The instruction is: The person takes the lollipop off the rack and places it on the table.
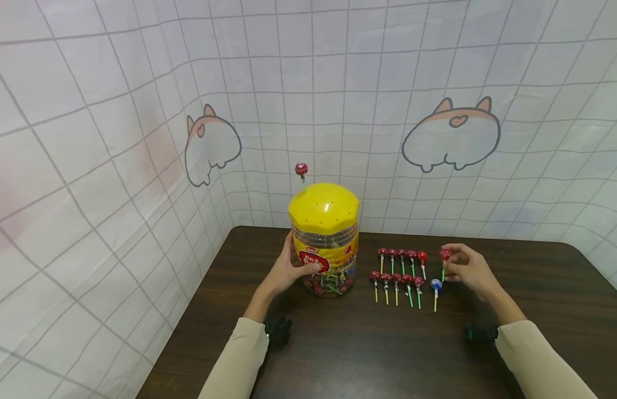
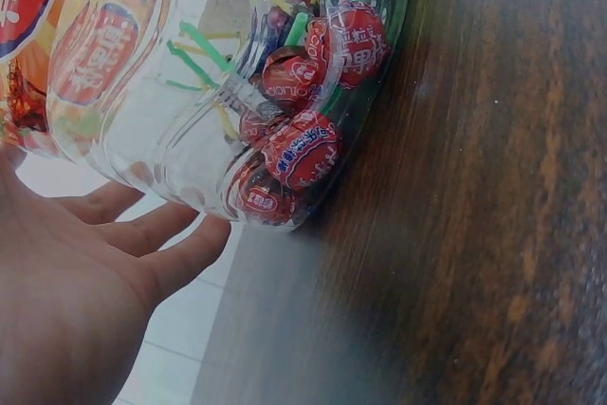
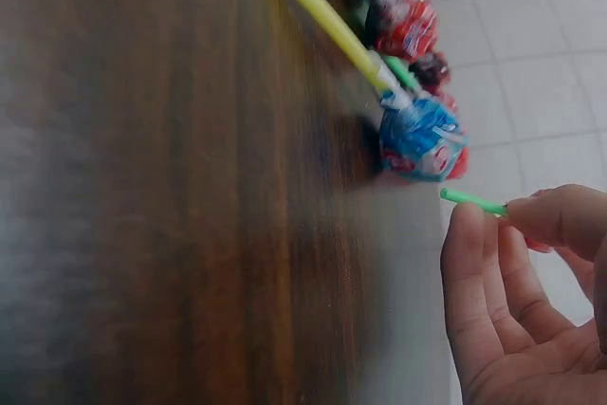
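A clear plastic candy jar with a yellow lid stands on the table, with lollipops lying at its bottom. My left hand grips its left side, thumb across the label; its other fingers reach round the far side. One red lollipop sticks up behind the lid's left edge. Over to the right, my right hand pinches the green stick of another red lollipop, head up. Just left of that hand lies a blue lollipop with a yellow stick.
Two rows of red lollipops, an upper row and a lower row, lie between the jar and my right hand, sticks toward me. Behind the dark wooden table hangs a white gridded curtain with cartoon drawings.
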Available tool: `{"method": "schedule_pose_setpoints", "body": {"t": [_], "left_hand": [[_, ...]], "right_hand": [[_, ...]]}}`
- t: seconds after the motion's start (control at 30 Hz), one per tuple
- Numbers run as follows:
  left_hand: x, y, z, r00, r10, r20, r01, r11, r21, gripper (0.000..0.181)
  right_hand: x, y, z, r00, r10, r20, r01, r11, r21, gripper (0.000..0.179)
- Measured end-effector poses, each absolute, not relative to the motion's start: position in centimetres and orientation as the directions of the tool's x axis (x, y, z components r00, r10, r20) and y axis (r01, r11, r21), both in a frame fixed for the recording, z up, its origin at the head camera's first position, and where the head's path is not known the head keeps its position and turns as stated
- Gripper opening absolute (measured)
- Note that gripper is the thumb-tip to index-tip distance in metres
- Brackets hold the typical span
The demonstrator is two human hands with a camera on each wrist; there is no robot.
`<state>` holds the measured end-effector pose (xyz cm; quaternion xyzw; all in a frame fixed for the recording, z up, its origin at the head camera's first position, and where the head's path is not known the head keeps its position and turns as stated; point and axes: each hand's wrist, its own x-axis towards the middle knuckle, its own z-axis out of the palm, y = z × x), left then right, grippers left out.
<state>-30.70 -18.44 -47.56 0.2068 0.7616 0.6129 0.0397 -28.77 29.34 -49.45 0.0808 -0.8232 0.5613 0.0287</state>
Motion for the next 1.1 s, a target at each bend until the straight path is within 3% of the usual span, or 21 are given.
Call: {"method": "schedule_pose_setpoints", "body": {"t": [0.33,0.63,1.1], "left_hand": [[-30.9,-18.2,-47.7,-0.905,0.368,0.213,0.293,0.175,0.940,0.112],[-31.0,-18.4,-47.9,-0.907,0.368,0.207,0.281,0.161,0.946,0.110],[-30.7,-18.5,-47.6,-0.907,0.372,0.196,0.265,0.144,0.954,0.110]], "right_hand": [[-30.8,29.4,-50.0,-0.991,-0.130,0.043,-0.096,0.433,-0.896,0.051],[-31.1,28.7,-49.6,-0.993,-0.112,0.045,-0.107,0.644,-0.757,0.046],[-31.9,28.9,-50.0,-0.993,-0.109,0.035,-0.100,0.674,-0.732,0.041]]}}
